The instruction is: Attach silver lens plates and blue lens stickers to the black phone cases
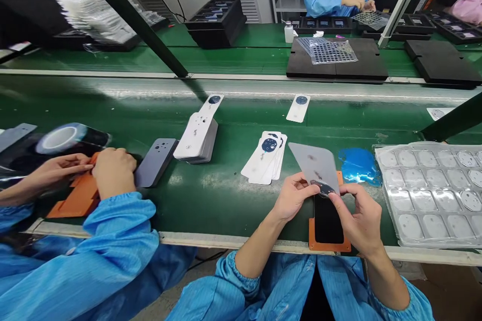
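Between both hands is a thin grey-white phone back cover (320,160), tilted up, with a dark round camera piece (323,188) at its near end. My left hand (292,196) pinches the cover's near left edge between thumb and fingers. On the other side, my right hand (357,215) grips the near right edge, its thumb at the round piece. Beneath the cover lies an orange fixture (329,247) with a black inset (328,223), partly hidden by the cover and my hands. Several white cards (263,160) with dark camera circles lie fanned to the left.
At right sits a clear blister tray (410,200) with round parts, beside crumpled blue film (359,165). A stack of white covers (196,138) and a grey cover (156,160) lie left. A co-worker's hands (113,170) handle another orange fixture (77,198). Another person works across the bench.
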`<state>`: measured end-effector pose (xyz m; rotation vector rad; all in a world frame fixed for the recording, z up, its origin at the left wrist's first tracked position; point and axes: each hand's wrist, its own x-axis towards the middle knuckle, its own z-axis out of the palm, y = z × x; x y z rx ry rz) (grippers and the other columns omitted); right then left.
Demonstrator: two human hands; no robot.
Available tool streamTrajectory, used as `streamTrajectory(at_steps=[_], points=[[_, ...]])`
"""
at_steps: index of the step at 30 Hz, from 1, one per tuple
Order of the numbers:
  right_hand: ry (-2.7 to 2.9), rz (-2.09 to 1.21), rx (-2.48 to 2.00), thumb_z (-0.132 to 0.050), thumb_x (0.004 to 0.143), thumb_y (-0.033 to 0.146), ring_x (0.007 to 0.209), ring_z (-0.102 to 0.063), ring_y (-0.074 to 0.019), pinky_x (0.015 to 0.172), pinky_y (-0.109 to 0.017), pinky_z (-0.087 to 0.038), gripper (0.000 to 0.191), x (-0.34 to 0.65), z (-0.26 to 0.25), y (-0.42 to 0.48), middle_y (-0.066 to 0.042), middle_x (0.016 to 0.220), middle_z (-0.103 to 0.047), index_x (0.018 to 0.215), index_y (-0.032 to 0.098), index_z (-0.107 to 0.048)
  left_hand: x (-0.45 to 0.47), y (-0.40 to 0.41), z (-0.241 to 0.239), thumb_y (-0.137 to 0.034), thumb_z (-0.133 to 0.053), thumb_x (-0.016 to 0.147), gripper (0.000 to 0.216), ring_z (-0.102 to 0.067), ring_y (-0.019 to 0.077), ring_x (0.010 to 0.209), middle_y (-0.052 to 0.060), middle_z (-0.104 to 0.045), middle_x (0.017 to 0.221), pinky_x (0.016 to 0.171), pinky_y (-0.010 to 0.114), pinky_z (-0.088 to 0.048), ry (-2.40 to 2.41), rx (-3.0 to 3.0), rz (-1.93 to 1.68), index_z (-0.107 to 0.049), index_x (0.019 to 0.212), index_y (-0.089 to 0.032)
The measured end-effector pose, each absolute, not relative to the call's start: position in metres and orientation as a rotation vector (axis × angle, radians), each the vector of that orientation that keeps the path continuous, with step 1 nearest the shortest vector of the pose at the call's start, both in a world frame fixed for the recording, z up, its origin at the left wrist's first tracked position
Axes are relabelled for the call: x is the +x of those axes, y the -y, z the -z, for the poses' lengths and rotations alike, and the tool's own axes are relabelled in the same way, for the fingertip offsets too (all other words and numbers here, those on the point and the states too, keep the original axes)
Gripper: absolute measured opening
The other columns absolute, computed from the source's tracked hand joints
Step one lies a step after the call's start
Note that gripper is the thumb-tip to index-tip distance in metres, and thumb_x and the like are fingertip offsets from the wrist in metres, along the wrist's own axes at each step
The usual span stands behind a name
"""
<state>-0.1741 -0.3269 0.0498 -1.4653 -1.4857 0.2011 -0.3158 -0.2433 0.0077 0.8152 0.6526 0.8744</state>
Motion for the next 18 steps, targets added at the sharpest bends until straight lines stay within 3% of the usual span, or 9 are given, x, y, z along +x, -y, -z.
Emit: streamTrajectory(at_steps=[8,18], points=[[1.361,-0.398,-1.537,-0.064,0.092,0.029,0.082,-0.065,-0.0168,0.077,-0.03,-0.053,0.009,-0.159,-0.025,0.324,-0.002,0.087,-0.066,0.096,0.022,-0.059,-0.313,0.238,-0.002,-0.029,-0.088,0.063,0.028,-0.066,0.0146,0.074,0.003,-0.073,0.079,0.074,0.027,-0.052,-0.81,0.919,-0.911,-0.069,0.078,-0.015],[1.094,-0.56,-1.429,-0.071,0.085,0.036,0.082,-0.064,-0.016,0.073,-0.028,-0.054,0.025,-0.158,-0.013,0.313,-0.003,0.091,-0.065,0.101,0.022,-0.057,-0.315,0.24,-0.009,-0.031,-0.079,0.074,0.019,-0.065,0.0177,0.078,0.005,-0.071,0.082,0.075,0.028,-0.05,-0.875,1.174,-0.97,-0.071,0.074,-0.015]])
